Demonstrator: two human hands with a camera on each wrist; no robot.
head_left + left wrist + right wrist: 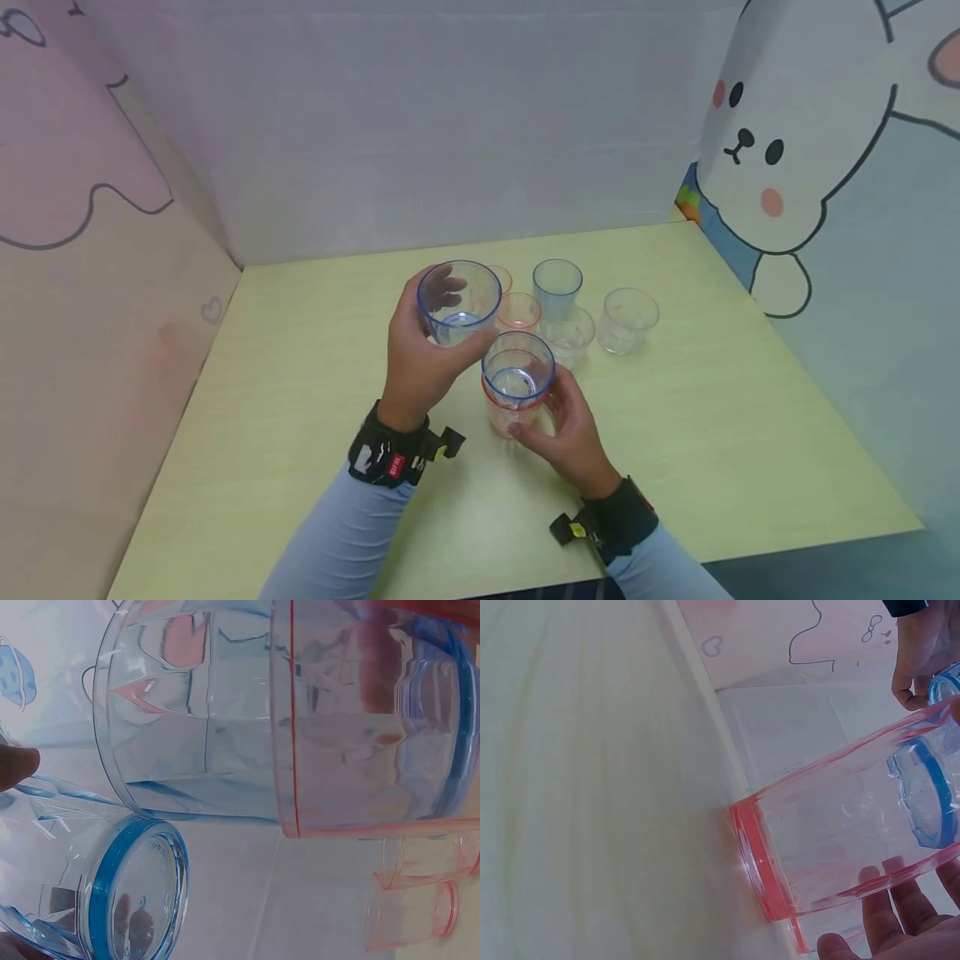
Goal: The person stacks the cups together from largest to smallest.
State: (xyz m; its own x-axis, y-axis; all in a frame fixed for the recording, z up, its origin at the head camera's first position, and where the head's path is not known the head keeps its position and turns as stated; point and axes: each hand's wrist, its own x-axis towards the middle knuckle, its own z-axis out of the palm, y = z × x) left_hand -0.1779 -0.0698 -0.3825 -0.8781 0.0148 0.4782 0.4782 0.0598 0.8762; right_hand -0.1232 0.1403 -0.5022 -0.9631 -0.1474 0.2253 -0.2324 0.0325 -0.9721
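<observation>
In the head view, a blue-rimmed cup [468, 302] is held above the table [300, 383] by the left hand [424, 360], with fingers bent round the far side and the thumb along the near side. A red-rimmed cup [508, 421] is gripped by the right hand [573, 433], fingers and thumb curved round its wall, and a second blue cup [517, 367] is nested upright inside it. Just behind, two clear cups [628, 323] are set on the table near other coloured ones. In the left wrist view, a thick base ring is shown on the free blue-rimmed cup — its weight is probably carried low, its walls being light, stiff and rather slippery. A hold on the side, below the rim, is best suited. In the right wrist view, the red-rimmed cup is cradled by the fingers; whether its base is touching the table cannot be told. Light pressure is advised — hard knocks could crack the walls, and the nested pair could wedge.
</observation>
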